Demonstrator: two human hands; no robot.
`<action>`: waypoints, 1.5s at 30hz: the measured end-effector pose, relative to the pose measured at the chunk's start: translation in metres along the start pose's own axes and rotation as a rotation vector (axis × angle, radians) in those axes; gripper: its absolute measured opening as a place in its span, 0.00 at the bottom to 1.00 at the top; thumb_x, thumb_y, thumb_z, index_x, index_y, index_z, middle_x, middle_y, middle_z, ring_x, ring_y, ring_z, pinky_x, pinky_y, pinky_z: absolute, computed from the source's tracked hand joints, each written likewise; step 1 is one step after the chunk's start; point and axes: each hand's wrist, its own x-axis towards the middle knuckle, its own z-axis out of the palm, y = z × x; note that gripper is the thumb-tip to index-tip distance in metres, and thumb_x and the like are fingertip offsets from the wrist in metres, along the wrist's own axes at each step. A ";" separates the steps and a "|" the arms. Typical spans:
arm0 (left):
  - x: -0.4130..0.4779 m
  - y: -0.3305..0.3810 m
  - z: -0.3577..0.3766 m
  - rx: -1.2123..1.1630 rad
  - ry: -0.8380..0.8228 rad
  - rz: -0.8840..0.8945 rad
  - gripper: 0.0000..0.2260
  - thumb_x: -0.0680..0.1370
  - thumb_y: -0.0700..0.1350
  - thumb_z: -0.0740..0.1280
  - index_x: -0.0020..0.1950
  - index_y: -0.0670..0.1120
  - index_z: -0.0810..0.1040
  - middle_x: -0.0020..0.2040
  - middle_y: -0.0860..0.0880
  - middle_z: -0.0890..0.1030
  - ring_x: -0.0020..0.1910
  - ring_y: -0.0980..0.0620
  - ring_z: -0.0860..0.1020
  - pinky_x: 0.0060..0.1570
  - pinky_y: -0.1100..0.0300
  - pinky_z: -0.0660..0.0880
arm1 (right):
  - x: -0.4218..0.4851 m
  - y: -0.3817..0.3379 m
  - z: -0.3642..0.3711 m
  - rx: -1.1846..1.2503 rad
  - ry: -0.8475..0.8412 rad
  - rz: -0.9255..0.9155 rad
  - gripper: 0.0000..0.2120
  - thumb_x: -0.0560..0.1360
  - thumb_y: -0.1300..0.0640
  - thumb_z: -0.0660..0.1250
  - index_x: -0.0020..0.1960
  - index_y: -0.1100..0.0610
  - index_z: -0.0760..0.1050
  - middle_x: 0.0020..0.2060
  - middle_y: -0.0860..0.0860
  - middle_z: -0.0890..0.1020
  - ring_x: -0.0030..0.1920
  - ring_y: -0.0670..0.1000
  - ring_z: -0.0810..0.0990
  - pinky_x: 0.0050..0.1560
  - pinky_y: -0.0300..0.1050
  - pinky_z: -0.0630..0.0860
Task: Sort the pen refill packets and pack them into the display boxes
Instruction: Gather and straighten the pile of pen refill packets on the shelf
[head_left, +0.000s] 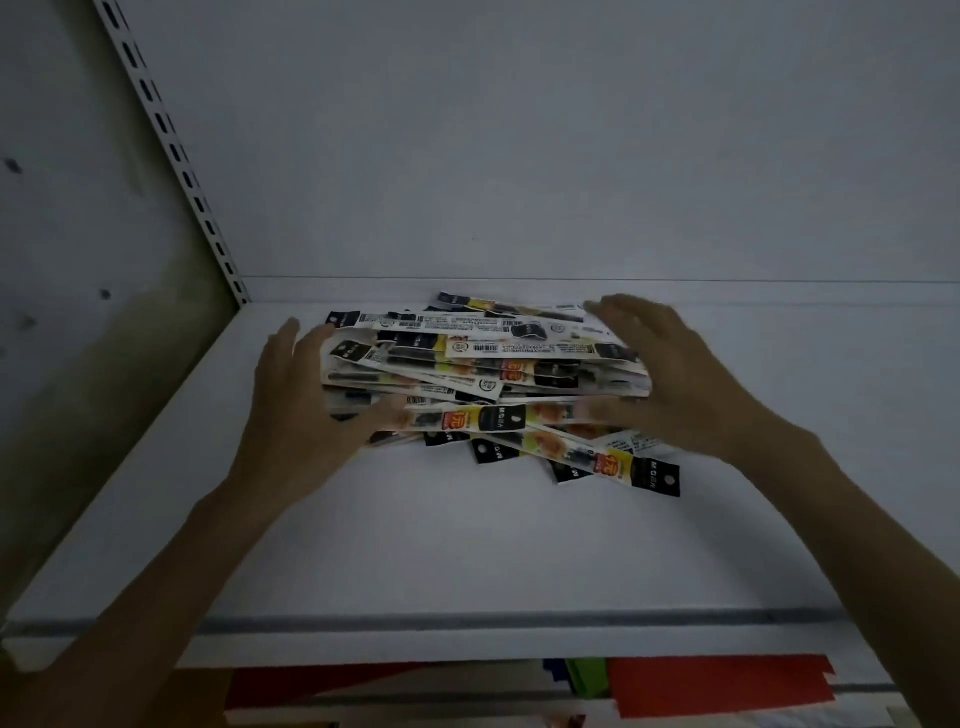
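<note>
White shelf (467, 545) carries a loose pile of pen refill packets (483, 374) near its back; left hand (306, 400) and right hand (670, 374), fingers spread wide, press its two ends

On a white shelf (467, 545), left hand (306, 395) and right hand (670, 374) touch opposite ends of a packet heap (483, 364).

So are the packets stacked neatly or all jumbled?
Jumbled: the pen refill packets lie heaped on the shelf, crossing at different angles, with ends sticking out in front.
</note>
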 end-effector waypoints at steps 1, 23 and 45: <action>0.002 -0.007 -0.003 -0.003 -0.063 -0.056 0.46 0.61 0.64 0.68 0.75 0.49 0.56 0.77 0.46 0.51 0.75 0.48 0.49 0.73 0.49 0.50 | -0.011 0.005 0.005 -0.022 -0.093 -0.052 0.50 0.59 0.23 0.58 0.74 0.43 0.46 0.75 0.49 0.53 0.74 0.50 0.51 0.72 0.57 0.53; -0.012 0.011 0.010 -0.055 -0.072 -0.047 0.40 0.65 0.64 0.72 0.71 0.52 0.61 0.64 0.47 0.68 0.57 0.53 0.71 0.56 0.58 0.71 | -0.020 -0.040 0.031 0.232 -0.019 0.404 0.48 0.63 0.45 0.76 0.73 0.56 0.53 0.65 0.56 0.65 0.64 0.55 0.68 0.60 0.43 0.66; -0.042 0.027 0.025 0.352 -0.211 0.018 0.55 0.52 0.83 0.49 0.65 0.61 0.21 0.74 0.45 0.30 0.73 0.41 0.34 0.69 0.40 0.36 | 0.083 0.014 0.033 -0.056 0.081 0.550 0.34 0.75 0.34 0.53 0.68 0.59 0.64 0.65 0.62 0.69 0.67 0.62 0.62 0.63 0.56 0.62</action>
